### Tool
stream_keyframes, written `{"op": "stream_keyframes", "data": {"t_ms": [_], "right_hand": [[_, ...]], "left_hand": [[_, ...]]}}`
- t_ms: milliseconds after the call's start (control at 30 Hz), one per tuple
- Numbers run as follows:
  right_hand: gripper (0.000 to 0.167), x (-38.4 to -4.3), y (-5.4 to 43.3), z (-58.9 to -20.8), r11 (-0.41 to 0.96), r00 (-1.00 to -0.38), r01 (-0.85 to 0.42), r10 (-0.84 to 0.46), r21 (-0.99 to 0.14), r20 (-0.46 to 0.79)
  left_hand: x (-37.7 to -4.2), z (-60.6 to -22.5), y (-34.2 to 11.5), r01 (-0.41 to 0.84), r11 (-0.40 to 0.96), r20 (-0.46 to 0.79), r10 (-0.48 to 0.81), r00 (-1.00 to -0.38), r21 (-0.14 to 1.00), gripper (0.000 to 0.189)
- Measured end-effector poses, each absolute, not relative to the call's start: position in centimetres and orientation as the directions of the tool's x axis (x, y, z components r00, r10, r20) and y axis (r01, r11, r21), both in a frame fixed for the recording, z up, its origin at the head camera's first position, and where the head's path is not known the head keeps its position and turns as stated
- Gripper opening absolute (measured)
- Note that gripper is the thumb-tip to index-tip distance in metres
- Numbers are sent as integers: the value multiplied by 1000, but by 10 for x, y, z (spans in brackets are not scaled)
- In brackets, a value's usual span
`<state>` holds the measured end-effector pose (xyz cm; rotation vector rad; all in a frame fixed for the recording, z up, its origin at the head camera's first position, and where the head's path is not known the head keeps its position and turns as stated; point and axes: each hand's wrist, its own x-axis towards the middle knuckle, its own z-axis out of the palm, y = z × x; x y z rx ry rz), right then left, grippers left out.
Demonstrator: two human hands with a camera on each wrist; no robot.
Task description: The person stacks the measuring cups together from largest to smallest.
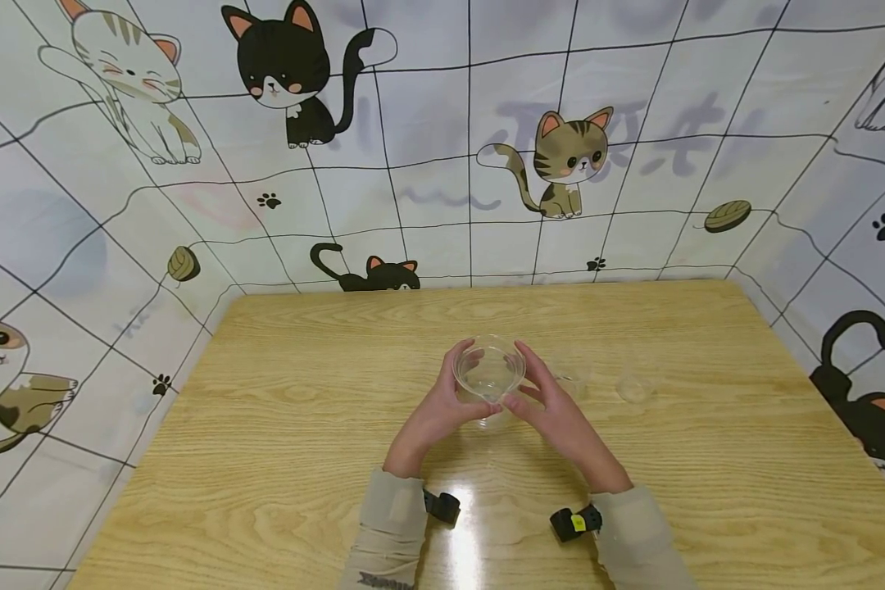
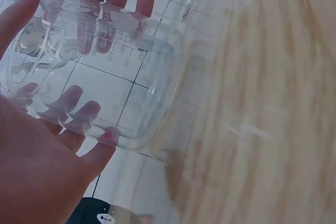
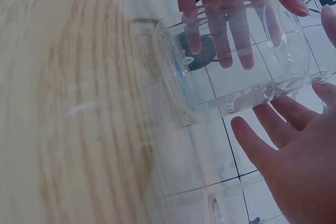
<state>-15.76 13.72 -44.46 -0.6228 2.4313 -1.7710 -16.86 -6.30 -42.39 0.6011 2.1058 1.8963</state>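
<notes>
A clear glass beaker with a pouring spout stands upright at the middle of the wooden table, held from both sides. Printed white graduations run along the wall of the beaker in the left wrist view. My left hand curves round its left side, thumb near the spout at the front. Opposite it, my right hand grips the right side, its thumb also close to the spout. Through the glass, fingers of both hands show spread along the wall. The base of the beaker is close to the tabletop in the right wrist view.
Two more clear glass vessels, one just beyond my right hand and another farther right, stand on the table. A cat-patterned cloth hangs behind and along both sides of the table.
</notes>
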Motion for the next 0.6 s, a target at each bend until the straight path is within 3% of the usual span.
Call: {"op": "stream_keyframes", "data": {"t_ms": [600], "right_hand": [[63,-153,139,-440,338,-947,-239,-288,-910,142]], "left_hand": [[-181,-463,-64,122,95,67,448,-891,988,92]]}}
